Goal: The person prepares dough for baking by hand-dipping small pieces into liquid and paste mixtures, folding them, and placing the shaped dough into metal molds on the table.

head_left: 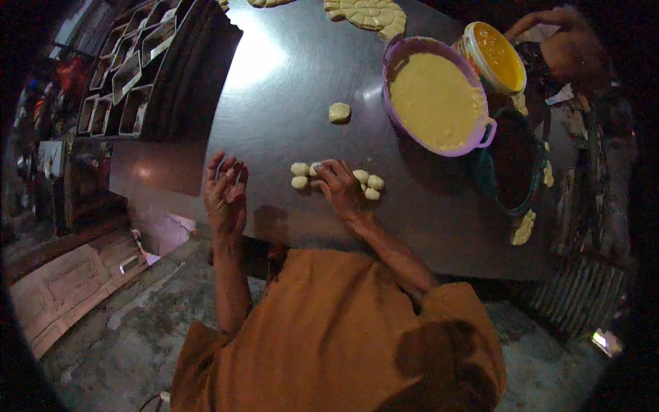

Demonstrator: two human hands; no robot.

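Several small pale dough balls [300, 168] lie in two groups on the dark table [274, 130] in front of me. My right hand [341, 189] is between the groups, palm down, its thumb and fingertips closed around one dough ball [315, 169]. Part of that ball is hidden by the fingers. Just right of the hand sit more balls [375, 182], touching one another. My left hand [227, 192] is raised near the table's left edge, fingers loosely bent and apart, with nothing in it. Farther off lies a larger dough lump [339, 112] by itself.
A purple basin [389, 103] of pale dough stands at the right, beside a bucket [473, 51] with orange-yellow contents and a dark green-rimmed tub [491, 182]. Shaped dough pieces [367, 12] lie at the far edge. Metal tins [137, 103] are stacked at left. Another person's arm [563, 48] shows far right.
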